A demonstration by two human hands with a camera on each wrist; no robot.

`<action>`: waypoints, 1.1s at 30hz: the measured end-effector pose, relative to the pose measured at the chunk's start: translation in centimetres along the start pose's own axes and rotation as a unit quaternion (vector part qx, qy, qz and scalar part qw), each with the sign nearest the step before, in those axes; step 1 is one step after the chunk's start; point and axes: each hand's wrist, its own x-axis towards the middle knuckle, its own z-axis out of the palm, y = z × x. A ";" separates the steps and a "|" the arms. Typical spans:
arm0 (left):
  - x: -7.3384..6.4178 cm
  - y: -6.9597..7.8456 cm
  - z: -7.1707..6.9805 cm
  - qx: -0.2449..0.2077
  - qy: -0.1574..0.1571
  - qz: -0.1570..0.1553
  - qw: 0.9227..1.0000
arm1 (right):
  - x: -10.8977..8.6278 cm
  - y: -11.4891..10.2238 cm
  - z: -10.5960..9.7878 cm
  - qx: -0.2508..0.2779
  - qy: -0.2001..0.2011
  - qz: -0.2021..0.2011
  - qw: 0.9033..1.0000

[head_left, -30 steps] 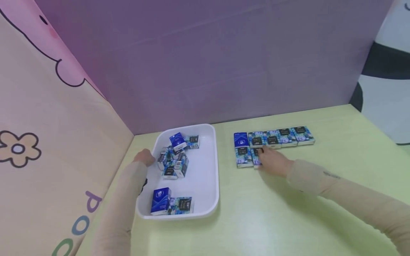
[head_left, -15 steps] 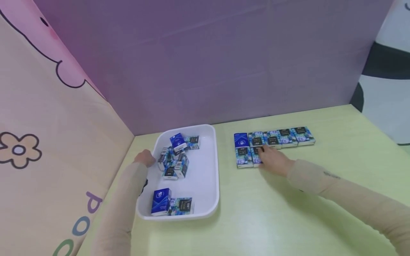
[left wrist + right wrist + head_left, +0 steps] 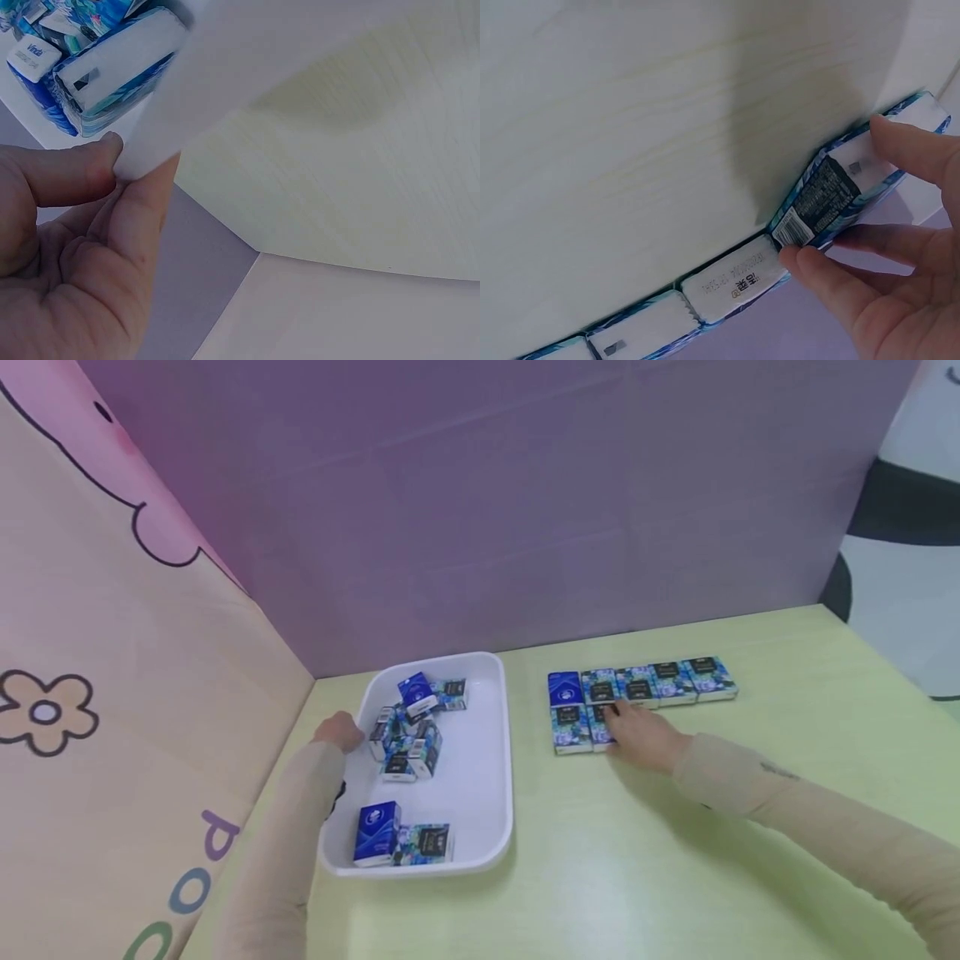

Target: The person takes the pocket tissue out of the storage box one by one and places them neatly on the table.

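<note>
While pinched, packet (image 3: 823,199) points lengthwise — at purple wall (image 3: 465,518).

Head view angled down, wrist views close, table (image 3: 585,877) shared

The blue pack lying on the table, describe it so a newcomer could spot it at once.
On the pale green table, look right of the white tray to the two rows of packs. The blue pack lies at the left end of the far row. Its blue, flowerless front sets it apart: the others there are floral.
</note>
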 end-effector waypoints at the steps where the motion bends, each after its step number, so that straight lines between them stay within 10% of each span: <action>1: 0.0 0.0 0.0 0.000 0.000 0.000 1.000 | 0.0 0.0 -0.1 0.001 -0.003 0.001 1.000; 11: -0.1 0.5 -0.5 -0.006 -0.003 -0.003 1.000 | 0.2 -1.6 -2.9 -0.008 -0.011 -0.012 1.000; 21: -0.2 0.7 -0.5 -0.006 -0.011 0.000 1.000 | 2.6 -9.6 -7.7 0.039 -0.015 -0.126 0.991; 33: 1.5 -0.7 0.0 0.011 -0.024 0.007 1.000 | 5.6 -20.4 -6.8 -0.048 -0.138 -0.346 0.927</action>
